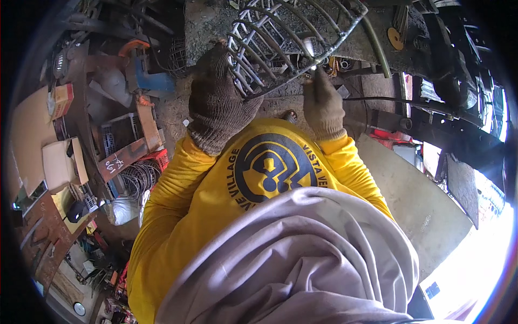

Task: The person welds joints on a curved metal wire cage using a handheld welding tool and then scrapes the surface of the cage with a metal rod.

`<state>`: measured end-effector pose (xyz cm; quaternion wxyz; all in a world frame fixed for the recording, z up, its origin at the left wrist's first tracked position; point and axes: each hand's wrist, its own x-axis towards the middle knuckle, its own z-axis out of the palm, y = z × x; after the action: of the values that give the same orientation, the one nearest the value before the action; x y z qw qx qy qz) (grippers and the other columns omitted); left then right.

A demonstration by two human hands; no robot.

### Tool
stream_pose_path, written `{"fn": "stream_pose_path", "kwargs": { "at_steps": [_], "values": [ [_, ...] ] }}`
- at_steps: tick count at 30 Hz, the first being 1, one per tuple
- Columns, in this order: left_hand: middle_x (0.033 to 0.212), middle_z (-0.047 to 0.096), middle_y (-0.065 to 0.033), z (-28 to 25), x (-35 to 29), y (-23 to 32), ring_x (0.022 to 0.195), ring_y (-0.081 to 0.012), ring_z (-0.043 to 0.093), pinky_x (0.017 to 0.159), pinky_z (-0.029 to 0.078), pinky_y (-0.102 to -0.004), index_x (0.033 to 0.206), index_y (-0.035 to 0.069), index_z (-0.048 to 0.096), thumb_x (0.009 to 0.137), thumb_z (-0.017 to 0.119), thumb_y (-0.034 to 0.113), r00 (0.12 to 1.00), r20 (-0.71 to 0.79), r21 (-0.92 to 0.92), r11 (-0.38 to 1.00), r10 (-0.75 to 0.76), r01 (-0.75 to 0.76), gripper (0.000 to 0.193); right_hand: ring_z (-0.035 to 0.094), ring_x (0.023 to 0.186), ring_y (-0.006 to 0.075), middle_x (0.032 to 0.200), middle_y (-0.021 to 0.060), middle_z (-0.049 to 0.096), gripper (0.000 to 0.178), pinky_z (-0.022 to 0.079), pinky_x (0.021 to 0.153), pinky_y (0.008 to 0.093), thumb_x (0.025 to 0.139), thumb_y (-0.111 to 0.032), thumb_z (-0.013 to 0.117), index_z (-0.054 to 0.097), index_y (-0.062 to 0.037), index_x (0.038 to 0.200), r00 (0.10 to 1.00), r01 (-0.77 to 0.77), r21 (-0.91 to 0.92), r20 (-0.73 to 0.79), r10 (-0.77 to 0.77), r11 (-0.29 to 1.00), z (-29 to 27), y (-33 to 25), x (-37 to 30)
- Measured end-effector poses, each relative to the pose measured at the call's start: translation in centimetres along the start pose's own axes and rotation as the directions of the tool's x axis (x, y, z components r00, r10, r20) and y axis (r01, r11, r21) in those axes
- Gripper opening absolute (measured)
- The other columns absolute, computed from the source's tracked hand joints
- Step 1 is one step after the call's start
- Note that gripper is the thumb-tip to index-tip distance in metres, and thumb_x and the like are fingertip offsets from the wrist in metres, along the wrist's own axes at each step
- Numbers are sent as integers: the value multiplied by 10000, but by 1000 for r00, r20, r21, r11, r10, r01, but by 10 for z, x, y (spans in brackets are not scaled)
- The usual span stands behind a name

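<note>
A curved grille of welded metal bars (276, 45) sits tilted over the workbench, with its straight front bar running up to the right. My left hand (222, 97), in a dark brown knitted glove, is closed around the grille's left end; some fingers are hidden behind it. Just below the front bar, my right hand (322, 102) wears a tan glove and has its fingers closed. A small bright white spot glows at its fingertips, against the bar. What those fingers hold is too small and glaring to make out.
The dark, gritty workbench (208, 24) carries a metal tube (376, 47) and a yellow disc (395, 39) on the right. A thin black cable (388, 99) stretches rightward from beside my right hand. At left are a blue vise-like tool (154, 78), cardboard boxes (60, 162) and wire coils (137, 178).
</note>
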<state>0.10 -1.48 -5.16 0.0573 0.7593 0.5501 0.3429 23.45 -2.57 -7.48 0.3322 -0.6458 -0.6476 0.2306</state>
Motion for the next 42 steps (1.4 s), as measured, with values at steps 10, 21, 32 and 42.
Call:
{"fn": "stream_pose_path", "kwargs": {
  "at_steps": [10,21,32,42],
  "values": [
    [1297,566,-191,-22,7,0,1200,-375,562,1046,452,-460,1390,24,482,672,874,386,997,-1,-44,996,77,-77,894,721,863,374,971,211,713,470,565,703,443,952,-173,626,539,-156,1415,997,13,97,-80,-5,995,-12,-12,-14],
    [1401,500,-191,-13,3,-2,1260,-370,530,1047,462,-449,1460,-3,392,699,884,423,975,-99,52,979,200,-195,1002,700,920,411,1030,239,703,465,566,750,457,957,-176,598,535,-105,1412,999,42,6,27,-42,999,-3,4,-13],
    [1467,366,-352,-13,0,-14,1355,-452,417,1142,364,-494,1448,-107,344,731,840,542,998,18,165,984,67,-69,1086,697,885,412,1042,221,703,504,569,737,462,944,-198,613,514,-143,1435,998,64,-51,27,-62,997,-1,15,-6],
    [1410,431,-305,-15,9,-13,1380,-444,394,1163,331,-485,1431,-69,385,692,864,519,994,109,152,988,-17,1,1059,708,891,394,1054,200,706,460,573,729,439,943,-158,628,561,-151,1397,990,133,-85,-42,-137,987,-1,28,-3]
  ]
}}
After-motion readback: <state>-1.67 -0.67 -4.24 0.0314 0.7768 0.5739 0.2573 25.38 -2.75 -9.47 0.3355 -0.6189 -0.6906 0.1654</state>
